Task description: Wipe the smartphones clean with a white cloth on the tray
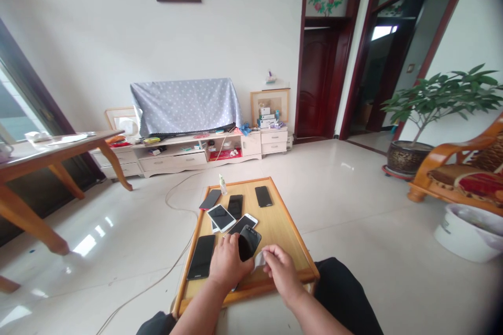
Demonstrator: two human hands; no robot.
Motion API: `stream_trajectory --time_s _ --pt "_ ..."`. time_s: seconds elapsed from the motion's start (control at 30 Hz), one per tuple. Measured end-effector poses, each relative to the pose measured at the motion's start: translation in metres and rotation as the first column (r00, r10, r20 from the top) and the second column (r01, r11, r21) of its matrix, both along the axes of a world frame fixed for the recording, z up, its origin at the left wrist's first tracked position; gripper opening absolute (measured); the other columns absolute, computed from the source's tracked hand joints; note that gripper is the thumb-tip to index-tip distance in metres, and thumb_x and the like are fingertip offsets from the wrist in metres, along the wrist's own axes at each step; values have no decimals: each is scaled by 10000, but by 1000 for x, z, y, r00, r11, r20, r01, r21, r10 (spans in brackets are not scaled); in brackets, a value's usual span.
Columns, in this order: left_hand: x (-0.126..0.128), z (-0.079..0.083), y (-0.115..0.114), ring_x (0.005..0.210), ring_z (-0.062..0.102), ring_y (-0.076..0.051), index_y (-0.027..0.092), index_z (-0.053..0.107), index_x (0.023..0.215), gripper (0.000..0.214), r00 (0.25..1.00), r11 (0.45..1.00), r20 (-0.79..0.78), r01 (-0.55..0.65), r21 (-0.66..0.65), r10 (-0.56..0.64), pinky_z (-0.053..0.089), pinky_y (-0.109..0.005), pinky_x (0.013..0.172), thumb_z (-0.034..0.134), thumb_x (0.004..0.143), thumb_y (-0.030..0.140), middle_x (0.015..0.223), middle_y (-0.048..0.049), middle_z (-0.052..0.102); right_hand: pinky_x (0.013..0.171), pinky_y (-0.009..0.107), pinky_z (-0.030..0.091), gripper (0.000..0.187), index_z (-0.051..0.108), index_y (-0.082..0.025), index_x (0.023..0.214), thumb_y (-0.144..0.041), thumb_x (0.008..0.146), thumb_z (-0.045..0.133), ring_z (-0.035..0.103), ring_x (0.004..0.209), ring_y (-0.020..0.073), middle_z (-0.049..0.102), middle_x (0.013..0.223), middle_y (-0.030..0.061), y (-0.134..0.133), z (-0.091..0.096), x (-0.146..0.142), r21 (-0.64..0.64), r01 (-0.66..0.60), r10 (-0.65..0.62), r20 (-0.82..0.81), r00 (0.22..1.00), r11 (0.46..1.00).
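My left hand (228,264) is closed round a dark smartphone (249,242), holding it tilted above the near part of a low wooden table (281,225). Close to that phone's lower right edge, my right hand (281,268) pinches a small white wipe (260,260). A large black tablet-like phone (201,257) lies left of my left hand. Just beyond the held phone are a white phone (221,218) and another white phone (248,221), overlapping other devices. Black phones lie farther back, one in the middle (235,206) and one at the right (263,196).
A small clear spray bottle (222,185) stands at the table's far edge beside a dark phone with a red edge (210,199). A cable (165,268) runs along the floor at left. A white bucket (463,235) and a potted plant (411,154) stand at right.
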State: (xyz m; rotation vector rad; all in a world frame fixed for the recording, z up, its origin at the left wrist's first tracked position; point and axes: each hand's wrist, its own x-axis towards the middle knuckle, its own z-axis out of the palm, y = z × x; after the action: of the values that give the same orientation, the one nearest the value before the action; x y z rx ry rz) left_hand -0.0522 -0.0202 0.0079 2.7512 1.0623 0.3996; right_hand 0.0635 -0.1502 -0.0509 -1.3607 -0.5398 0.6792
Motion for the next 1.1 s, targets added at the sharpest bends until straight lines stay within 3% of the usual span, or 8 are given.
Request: stream_trajectory --time_s 0.17,0.33,0.53,0.67,0.73,0.8,0.9,1.1 --pt "12 -4 -22 1122 545 -307 202 547 1211 571 997 995 -14 80 -67 -81 423 -387 939 701 687 368 1149 -114 604 596 285 495 409 625 -202 1021 -574 851 611 602 660 178 689 854 54 -7 -13 18 40 295 -294 -26 955 955" --pt "29 -13 -27 1094 541 -323 205 598 1135 525 988 986 -46 143 -88 -147 419 -426 948 697 658 400 1122 -118 607 668 325 541 431 601 -194 1041 -574 839 622 639 719 205 700 895 73 -12 -17 36 28 354 -354 132 926 935" --pt "36 -25 -19 1164 525 -323 228 604 1238 628 983 977 -53 166 -132 -174 383 -420 1020 705 665 464 1210 -105 618 776 351 548 325 655 -201 926 -514 857 598 682 825 239 723 885 60 -14 -11 36 -25 328 -292 396 871 944" --pt "12 -34 -13 1279 468 -337 239 448 1434 905 989 977 5 148 -150 -149 329 -432 1088 739 633 544 1373 -106 561 823 344 538 314 679 -204 967 -478 884 552 685 903 239 730 980 78 -13 -8 37 -70 297 -226 489 842 952" --pt "-8 -39 -11 1289 464 -332 247 408 1459 944 993 983 19 119 -142 -118 328 -433 1084 744 632 554 1383 -104 557 802 329 537 299 675 -205 983 -451 888 535 687 890 230 733 974 71 -11 -7 39 -92 278 -196 507 840 956" --pt "-27 -44 -10 1259 482 -324 241 407 1452 919 996 989 24 85 -119 -82 342 -438 1060 733 653 557 1352 -104 577 746 303 531 268 664 -212 964 -423 888 517 686 840 216 734 925 52 -8 -6 41 -136 269 -157 538 828 954" --pt "-46 -49 -8 1223 497 -312 217 435 1413 833 998 994 30 62 -86 -60 355 -432 1036 707 691 533 1313 -106 597 672 268 496 233 645 -225 913 -377 899 468 668 774 190 717 860 25 -3 -4 44 -256 300 -57 667 743 919" --pt "-46 -53 -6 1183 520 -299 202 496 1319 686 999 997 43 5 -77 -1 375 -409 1006 697 696 405 1244 -102 623 765 302 452 258 677 -237 856 -317 929 443 637 863 215 713 900 56 -2 6 43 -344 339 74 789 609 876"
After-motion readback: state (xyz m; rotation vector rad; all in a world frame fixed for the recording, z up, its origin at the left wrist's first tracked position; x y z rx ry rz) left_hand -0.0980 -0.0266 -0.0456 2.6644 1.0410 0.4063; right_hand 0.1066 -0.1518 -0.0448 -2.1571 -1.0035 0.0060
